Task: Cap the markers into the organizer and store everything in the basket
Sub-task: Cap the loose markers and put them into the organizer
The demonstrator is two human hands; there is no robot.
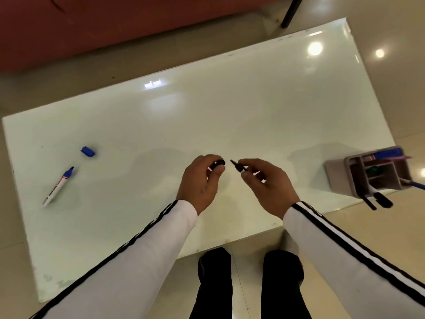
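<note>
- Head view: a glossy white desk (230, 111) fills most of the frame, with ceiling lights reflected on its far right part.
- The left hand (202, 178) hovers over the near middle of the desk, fingers and thumb curled round a black cap (217, 164), whose open end faces right.
- The right hand (264, 180) is just beside it, pinching a black marker (238, 166) between thumb and fingers.
- Most of the marker's barrel is hidden inside the hand. Its bare tip points left at the cap.
- Tip and cap are near each other but apart; a small gap shows between them.
- A blue marker (58, 186) lies uncapped on the left part of the desk, white barrel toward the near-left edge and tip pointing away.
- A blue cap (87, 151) lies on the desk near that tip, not touching it.
- The organizer (337, 172), pale and divided into compartments, sits at the desk's near right edge, well apart from the hands.
- Inside it are a blue pen in the far compartment, something green in a middle one, and dark pens sticking out toward the lower right.
- Both sleeves (147, 249) are white with black stripes.
- Dark-trousered legs (213, 284) stand on a beige tiled floor (379, 226) at the desk's near edge.
</note>
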